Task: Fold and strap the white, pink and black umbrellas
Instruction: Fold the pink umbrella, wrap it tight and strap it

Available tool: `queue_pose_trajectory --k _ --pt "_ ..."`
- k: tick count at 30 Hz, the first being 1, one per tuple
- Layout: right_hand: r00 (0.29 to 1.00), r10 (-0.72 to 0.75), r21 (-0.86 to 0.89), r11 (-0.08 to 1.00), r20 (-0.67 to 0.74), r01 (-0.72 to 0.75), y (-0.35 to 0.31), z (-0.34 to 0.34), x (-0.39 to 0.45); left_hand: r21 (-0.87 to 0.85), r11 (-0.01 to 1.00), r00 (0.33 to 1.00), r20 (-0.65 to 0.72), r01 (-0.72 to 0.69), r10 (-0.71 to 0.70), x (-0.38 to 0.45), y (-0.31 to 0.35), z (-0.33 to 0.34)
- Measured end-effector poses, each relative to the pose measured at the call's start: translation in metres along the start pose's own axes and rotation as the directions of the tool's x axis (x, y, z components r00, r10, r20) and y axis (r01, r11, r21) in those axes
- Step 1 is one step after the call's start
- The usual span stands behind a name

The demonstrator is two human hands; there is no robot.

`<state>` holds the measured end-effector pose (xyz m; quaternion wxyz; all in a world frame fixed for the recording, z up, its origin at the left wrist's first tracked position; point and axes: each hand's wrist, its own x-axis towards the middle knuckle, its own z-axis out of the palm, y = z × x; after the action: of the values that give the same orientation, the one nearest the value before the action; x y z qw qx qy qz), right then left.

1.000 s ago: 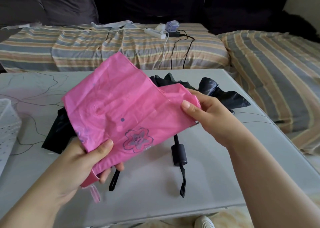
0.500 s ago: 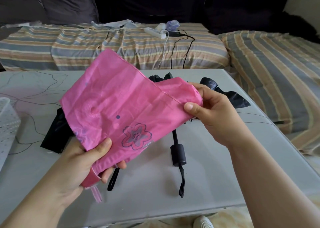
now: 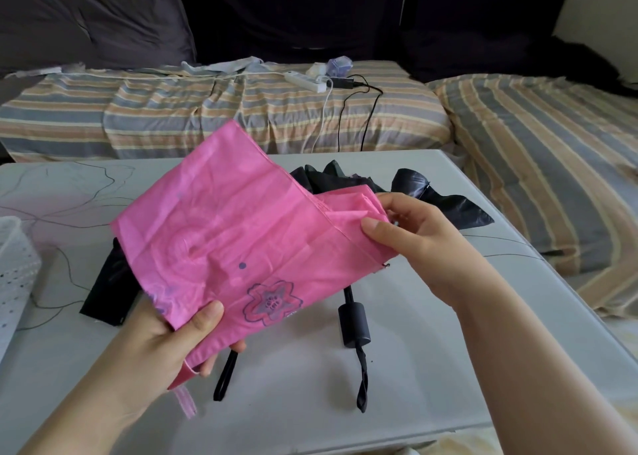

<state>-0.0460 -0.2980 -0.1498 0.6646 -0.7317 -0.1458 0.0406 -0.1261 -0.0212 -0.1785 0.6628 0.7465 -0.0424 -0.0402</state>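
Pink umbrella (image 3: 241, 240), flower-printed canopy loose, unstrapped.

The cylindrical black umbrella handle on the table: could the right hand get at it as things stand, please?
Probably not yet: the right hand pinches the pink fabric umbrella canopy, though the cylindrical black umbrella handle lies uncovered below it.

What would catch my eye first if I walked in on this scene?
The bright pink umbrella, held up over the table between the left hand gripping its near end and the right hand pinching its far folds. Beneath it lies a black umbrella, its handle pointing toward the person.
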Motion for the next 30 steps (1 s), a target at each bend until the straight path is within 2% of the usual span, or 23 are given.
queue_pose_trajectory --k 4,6,9,12,16,20,24,28,30 --pt "0.999 -0.004 -0.056 0.998 0.045 0.006 0.001 -0.003 -0.001 -0.005 1.000 1.000 -0.020 0.002 -0.002 0.000 0.000 -0.002" --pt "0.997 -0.018 -0.155 0.987 0.078 0.030 0.002 -0.004 -0.001 -0.019 1.000 1.000 -0.030 0.010 -0.011 0.001 -0.001 -0.003" --pt "0.996 -0.072 -0.271 0.959 0.046 0.082 0.005 -0.003 0.001 -0.027 1.000 0.999 -0.036 0.014 -0.015 0.001 -0.001 -0.004" --pt "0.982 -0.185 -0.212 0.959 0.030 0.187 0.005 -0.001 0.001 -0.082 0.996 0.999 -0.038 0.022 -0.025 0.001 0.001 -0.002" --pt "0.955 -0.296 -0.024 0.955 0.007 0.296 0.004 0.002 -0.001 -0.184 0.982 0.998 -0.044 0.040 -0.049 0.000 0.002 -0.002" --pt "0.931 -0.345 -0.076 0.938 -0.121 0.338 0.002 0.006 0.000 -0.255 0.966 0.998 -0.045 0.035 -0.048 -0.003 0.004 0.003" --pt "0.939 -0.281 -0.125 0.957 -0.197 0.261 0.003 0.008 0.000 -0.141 0.990 0.999 -0.035 -0.004 -0.001 -0.005 0.007 0.006" --pt "0.987 -0.074 -0.088 0.994 -0.140 0.062 0.002 0.007 0.001 -0.032 0.999 0.998 -0.051 -0.038 0.036 -0.006 0.007 0.002" --pt "0.994 -0.028 -0.090 0.996 -0.104 0.018 0.001 0.006 0.000 -0.014 0.999 0.998 -0.054 -0.037 0.036 -0.007 0.006 0.001"
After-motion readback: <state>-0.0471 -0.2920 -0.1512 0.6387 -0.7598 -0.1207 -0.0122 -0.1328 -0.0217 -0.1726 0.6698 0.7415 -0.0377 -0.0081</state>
